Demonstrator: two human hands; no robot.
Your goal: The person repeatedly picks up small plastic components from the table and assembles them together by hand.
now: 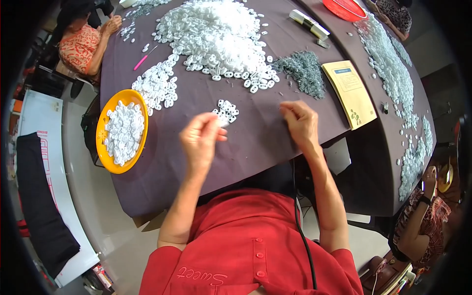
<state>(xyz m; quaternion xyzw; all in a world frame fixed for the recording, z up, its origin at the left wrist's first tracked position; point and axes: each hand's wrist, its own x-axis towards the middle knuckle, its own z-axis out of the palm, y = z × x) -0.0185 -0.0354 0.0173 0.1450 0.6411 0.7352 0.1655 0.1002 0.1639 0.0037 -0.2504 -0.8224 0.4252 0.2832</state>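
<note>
My left hand (200, 137) is closed in a pinch over the near part of the table. A small white plastic piece (222, 123) shows at its fingertips. Just beyond lies a little cluster of white pieces with dark holes (226, 108). To the right, my right hand (301, 122) hovers with its thumb and fingers pressed together. Whatever is in that pinch, if anything, is too small to make out. Past my right hand sits a heap of small grey translucent pieces (304, 73). A large mound of white oval two-hole pieces (211, 37) spreads over the far middle.
An orange oval bowl (101, 135) of white pieces stands at the left edge, beside a smaller white pile (156, 84). A pink-handled tool (141, 61), a yellow booklet (348, 91) and a clear tube (309, 24) lie on the dark cloth (255, 152). Other people sit around.
</note>
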